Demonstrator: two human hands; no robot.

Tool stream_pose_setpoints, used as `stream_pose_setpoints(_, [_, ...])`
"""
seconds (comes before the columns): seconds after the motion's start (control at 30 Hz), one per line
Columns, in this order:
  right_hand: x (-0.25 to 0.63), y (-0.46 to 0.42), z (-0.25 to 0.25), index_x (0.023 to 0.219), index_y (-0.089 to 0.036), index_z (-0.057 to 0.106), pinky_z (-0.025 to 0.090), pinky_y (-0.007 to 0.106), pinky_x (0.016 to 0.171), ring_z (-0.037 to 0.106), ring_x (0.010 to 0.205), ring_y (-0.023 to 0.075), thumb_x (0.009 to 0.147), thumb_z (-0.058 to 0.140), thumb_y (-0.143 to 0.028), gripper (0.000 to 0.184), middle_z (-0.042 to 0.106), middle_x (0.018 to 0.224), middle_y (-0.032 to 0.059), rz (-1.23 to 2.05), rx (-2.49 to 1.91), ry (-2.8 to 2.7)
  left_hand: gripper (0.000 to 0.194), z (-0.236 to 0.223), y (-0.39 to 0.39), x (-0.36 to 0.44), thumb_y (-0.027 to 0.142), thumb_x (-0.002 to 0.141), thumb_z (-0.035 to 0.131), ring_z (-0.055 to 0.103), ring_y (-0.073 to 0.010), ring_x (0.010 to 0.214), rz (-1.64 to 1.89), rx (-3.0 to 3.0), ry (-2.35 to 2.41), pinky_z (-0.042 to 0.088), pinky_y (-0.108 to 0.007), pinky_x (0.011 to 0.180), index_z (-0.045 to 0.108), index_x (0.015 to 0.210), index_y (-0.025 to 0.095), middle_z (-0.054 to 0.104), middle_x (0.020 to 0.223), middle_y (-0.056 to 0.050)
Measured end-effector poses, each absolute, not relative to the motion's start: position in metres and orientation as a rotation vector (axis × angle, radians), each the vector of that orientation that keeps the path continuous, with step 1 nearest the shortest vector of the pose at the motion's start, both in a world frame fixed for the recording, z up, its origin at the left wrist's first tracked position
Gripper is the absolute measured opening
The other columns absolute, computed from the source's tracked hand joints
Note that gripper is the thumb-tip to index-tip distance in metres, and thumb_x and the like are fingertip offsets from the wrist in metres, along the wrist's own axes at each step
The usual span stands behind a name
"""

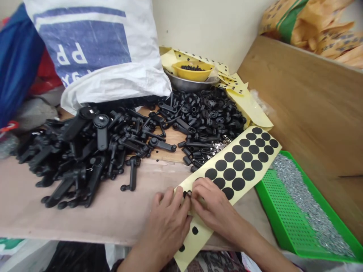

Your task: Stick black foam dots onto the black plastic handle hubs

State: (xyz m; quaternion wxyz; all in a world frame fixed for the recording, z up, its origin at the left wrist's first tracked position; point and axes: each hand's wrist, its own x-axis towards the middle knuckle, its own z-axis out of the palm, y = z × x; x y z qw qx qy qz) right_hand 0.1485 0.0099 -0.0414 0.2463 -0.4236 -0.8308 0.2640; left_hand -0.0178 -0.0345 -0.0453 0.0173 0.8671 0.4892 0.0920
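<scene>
At my far left a crumpled blue bag (pixel 17 64) hangs in soft folds, next to a bulky white woven sack (pixel 99 41) printed in blue. Below the sack, black arm-shaped parts (pixel 99 136), matte and plastic-looking, heap up in a tangle of flat bars, round heads and ball ends. They spill over the smooth pinkish-tan tabletop (pixel 113 223).

My left hand (pixel 170 215) lies palm down, fingers slightly bent, on a pale yellow sticker sheet (pixel 193 247) that slants across the tabletop in front of me; whether it grips anything I cannot tell. Behind, a glossy yellow bowl (pixel 181 73) of tiny black pieces (pixel 192 68) sits in a shiny metal bowl (pixel 187 84), beside a dense pile of rounded black parts (pixel 210 113) and bright metal bits (pixel 217 149).

My right hand (pixel 211 198) brings its fingertips together beside my left, over a small black dot; I can't tell whether they hold it. Past it, large flat black discs (pixel 238 164) run in rows up the sheet. Rightmost, a perforated green plastic tray (pixel 279 211) holds glittery silver pieces (pixel 306 204), near a smooth, grained wooden panel (pixel 306 102).
</scene>
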Motion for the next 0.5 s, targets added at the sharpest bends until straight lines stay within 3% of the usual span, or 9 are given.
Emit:
stream_pose_setpoints(0.17, [0.15, 0.009, -0.037, 0.07, -0.022, 0.036, 0.043, 0.039, 0.072, 0.05, 0.08, 0.023, 0.08, 0.042, -0.004, 0.021, 0.055, 0.079, 0.0053, 0.939, -1.142, -2.226, 0.025, -0.035, -0.035, -0.039, 0.016, 0.087, 0.046, 0.051, -0.028, 0.101, 0.555, 2.677, 1.472, 0.045, -0.041, 0.079, 0.058, 0.109, 0.016, 0.059, 0.113, -0.012])
stream_pose_setpoints(0.27, [0.154, 0.008, -0.035, 0.071, -0.022, 0.036, 0.043, 0.041, 0.075, 0.052, 0.084, 0.024, 0.082, 0.04, -0.006, 0.02, 0.057, 0.083, 0.0064, 1.059, -1.173, -2.241, 0.024, -0.029, -0.027, -0.068, 0.014, 0.089, 0.041, 0.052, -0.029, 0.101, 0.773, 2.702, 1.786, 0.046, -0.042, 0.083, 0.058, 0.107, 0.011, 0.06, 0.109, -0.017])
stream_pose_setpoints(0.37, [0.16, 0.007, -0.036, 0.071, -0.022, 0.037, 0.044, 0.042, 0.08, 0.054, 0.09, 0.0246, 0.083, 0.042, -0.009, 0.018, 0.06, 0.093, 0.0072, 1.174, -1.144, -2.21, 0.029, -0.031, -0.01, -0.096, 0.019, 0.091, 0.041, 0.056, -0.0318, 0.095, 0.663, 2.631, 2.18, 0.048, -0.045, 0.082, 0.057, 0.111, 0.005, 0.063, 0.103, -0.021])
stream_pose_setpoints(0.5, [0.164, 0.01, -0.036, 0.069, -0.022, 0.041, 0.044, 0.04, 0.081, 0.056, 0.094, 0.025, 0.079, 0.047, -0.011, 0.016, 0.062, 0.094, 0.0075, 1.297, -1.089, -2.056, 0.043, -0.037, 0.014, -0.115, 0.018, 0.086, 0.039, 0.064, -0.033, 0.089, 0.515, 2.277, 2.309, 0.051, -0.046, 0.077, 0.052, 0.123, 0.001, 0.067, 0.097, -0.021])
